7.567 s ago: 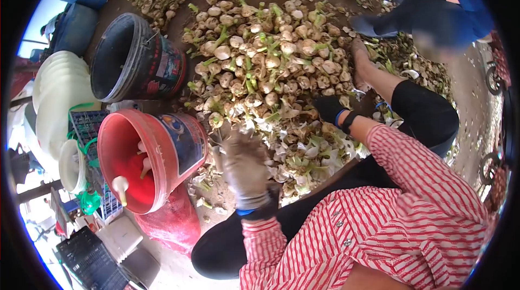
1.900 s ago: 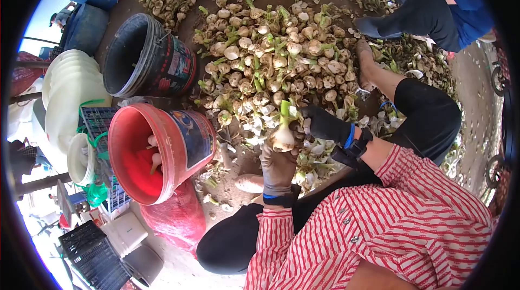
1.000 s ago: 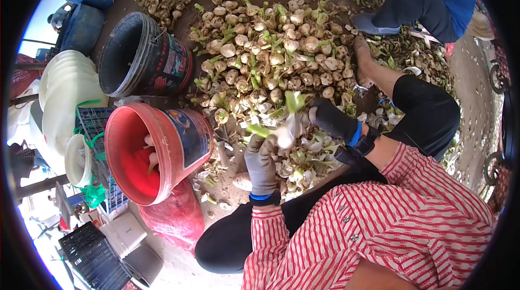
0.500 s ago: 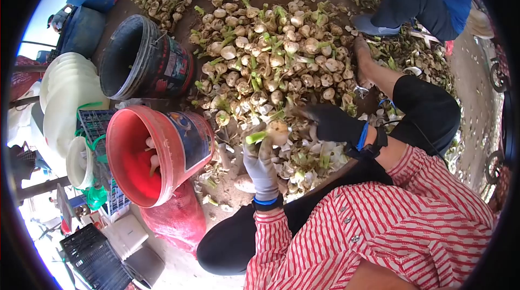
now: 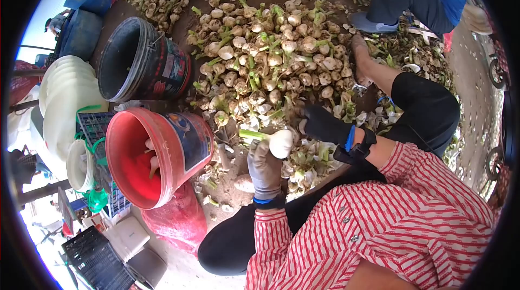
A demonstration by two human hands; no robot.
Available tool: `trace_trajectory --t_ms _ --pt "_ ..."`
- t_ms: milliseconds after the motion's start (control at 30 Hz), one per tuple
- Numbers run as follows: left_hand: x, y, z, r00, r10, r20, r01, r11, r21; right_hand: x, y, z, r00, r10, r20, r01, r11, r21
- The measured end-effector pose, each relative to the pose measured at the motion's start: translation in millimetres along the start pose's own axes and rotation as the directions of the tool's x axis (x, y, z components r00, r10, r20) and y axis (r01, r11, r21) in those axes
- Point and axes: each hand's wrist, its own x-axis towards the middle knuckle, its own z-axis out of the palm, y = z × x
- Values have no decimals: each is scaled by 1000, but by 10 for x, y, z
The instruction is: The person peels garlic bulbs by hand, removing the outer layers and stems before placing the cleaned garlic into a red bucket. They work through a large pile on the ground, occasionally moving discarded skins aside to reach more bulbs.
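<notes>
My left hand, in a pale grey glove, is closed around the green stem of a garlic bulb. The bulb is white and smooth, and its stem points left. Just to its right my right hand, in a dark glove, has its fingers curled together. A bit of something pale shows at its fingertips, too small to name. Beyond both hands lies a large heap of garlic bulbs, brownish, with green stems. Loose peelings lie beneath my hands.
A red bucket, tipped toward me, holds a few white bulbs. Behind it lies a black bucket. Under the red one sits a red mesh sack. Another person's shoe is beside the heap. A black crate stands lower left.
The bulb in my left hand was brownish and now shows clean white. My right hand has drawn slightly away from it to the right, and more of the stem is visible.
</notes>
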Motion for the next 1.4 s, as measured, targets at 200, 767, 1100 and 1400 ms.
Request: trace_trajectory --t_ms 200,767,1100,1400 --pt "66 -138 -303 999 -16 28 18 997 -75 -261 -205 -30 850 -245 466 1 886 464" --pt "-24 65 -34 993 120 -3 -106 895 433 -102 -222 -90 848 -487 212 498 867 2" --pt "-43 -108 -149 993 -87 78 66 970 234 -260 -421 -91 912 -392 124 394 919 9" --pt "15 -140 -127 991 55 119 -95 925 369 -47 -88 131 823 -565 65 568 815 -115"
